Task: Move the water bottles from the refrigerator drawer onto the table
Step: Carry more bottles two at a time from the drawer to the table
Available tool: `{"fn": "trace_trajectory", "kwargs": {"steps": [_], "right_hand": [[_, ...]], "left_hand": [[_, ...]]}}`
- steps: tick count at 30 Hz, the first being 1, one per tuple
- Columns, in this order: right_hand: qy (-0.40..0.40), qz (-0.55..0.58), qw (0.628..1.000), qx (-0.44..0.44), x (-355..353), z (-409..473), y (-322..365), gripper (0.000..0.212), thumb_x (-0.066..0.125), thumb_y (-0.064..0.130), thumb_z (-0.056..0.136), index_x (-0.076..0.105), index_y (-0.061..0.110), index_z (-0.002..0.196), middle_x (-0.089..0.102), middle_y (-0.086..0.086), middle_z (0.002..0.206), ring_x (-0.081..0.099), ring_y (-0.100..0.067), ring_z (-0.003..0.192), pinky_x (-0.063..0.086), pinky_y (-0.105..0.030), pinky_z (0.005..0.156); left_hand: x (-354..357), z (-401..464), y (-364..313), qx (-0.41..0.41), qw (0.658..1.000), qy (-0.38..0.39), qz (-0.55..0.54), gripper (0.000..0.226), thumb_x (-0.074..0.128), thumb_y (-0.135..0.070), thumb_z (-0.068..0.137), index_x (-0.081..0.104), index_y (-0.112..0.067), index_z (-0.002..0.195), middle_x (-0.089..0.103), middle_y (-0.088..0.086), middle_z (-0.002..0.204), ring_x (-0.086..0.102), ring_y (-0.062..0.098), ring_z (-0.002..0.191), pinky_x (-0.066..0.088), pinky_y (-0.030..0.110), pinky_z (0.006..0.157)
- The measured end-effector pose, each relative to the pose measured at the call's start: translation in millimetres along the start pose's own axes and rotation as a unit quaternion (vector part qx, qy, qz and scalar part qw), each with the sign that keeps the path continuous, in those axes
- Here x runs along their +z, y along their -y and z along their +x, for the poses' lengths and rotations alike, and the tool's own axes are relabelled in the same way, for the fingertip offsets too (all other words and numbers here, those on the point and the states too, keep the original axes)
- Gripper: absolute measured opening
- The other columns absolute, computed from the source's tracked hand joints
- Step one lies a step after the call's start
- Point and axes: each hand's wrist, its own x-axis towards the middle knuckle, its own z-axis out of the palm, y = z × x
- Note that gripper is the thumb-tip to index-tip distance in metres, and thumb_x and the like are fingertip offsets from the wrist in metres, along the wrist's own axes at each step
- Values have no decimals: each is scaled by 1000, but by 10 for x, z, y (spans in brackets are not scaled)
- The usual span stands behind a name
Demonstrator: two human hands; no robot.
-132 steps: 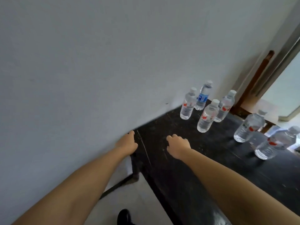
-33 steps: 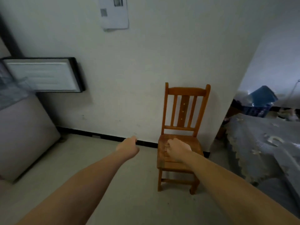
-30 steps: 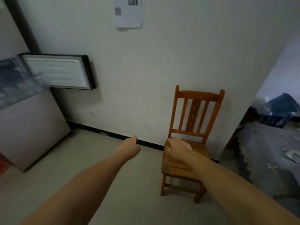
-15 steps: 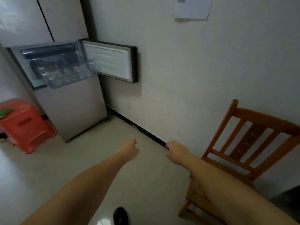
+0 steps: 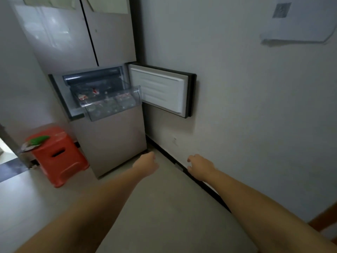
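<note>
The refrigerator (image 5: 109,139) stands ahead at the left, its small middle door (image 5: 160,90) swung open to the right against the wall. A clear plastic drawer (image 5: 113,105) is pulled out of it, with water bottles (image 5: 96,99) with red labels lying inside, seen dimly through the plastic. Both my arms reach forward over the floor. My left hand (image 5: 145,164) hangs loosely curled and holds nothing. My right hand (image 5: 199,166) is relaxed with fingers apart and empty. Both hands are well short of the drawer. The table is out of view.
A red plastic stool (image 5: 58,156) with a green item on top stands left of the refrigerator. A wall with a paper sheet (image 5: 295,21) runs along the right. A wooden chair edge (image 5: 326,220) shows at lower right. A doorway opens at far left.
The view has swung left from the table past the wooden chair to the refrigerator, which is now closer and more central. Both hands stay empty and stretched out in front.
</note>
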Motion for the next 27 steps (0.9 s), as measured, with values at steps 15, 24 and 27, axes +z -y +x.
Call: {"fn": "trace_trajectory", "kwargs": {"steps": [15,24,27], "right_hand": [[32,-21,990,-135,-244,2604,732,35,41,29,99,50,9,127,51,-12,129,54,-30,111,47,-39,93],[21,-5,980,-200,-942,4450,1020,32,45,26,97,52,6,121,51,-16,124,54,-33,107,47,-38,91],[16,-12,978,-207,-1091,4849,1074,34,45,26,97,52,7,125,51,-14,124,55,-31,108,46,-37,90]], "left_hand": [[-692,1854,806,-93,995,-21,-34,25,50,-27,92,54,-14,113,56,6,121,56,27,110,46,30,90],[-1434,3331,862,-144,980,-91,-104,36,55,-25,92,53,-11,125,57,12,128,55,28,115,46,35,96],[-1578,3639,852,-144,979,-99,-104,36,55,-24,91,53,-10,125,57,12,127,56,27,114,47,36,96]]}}
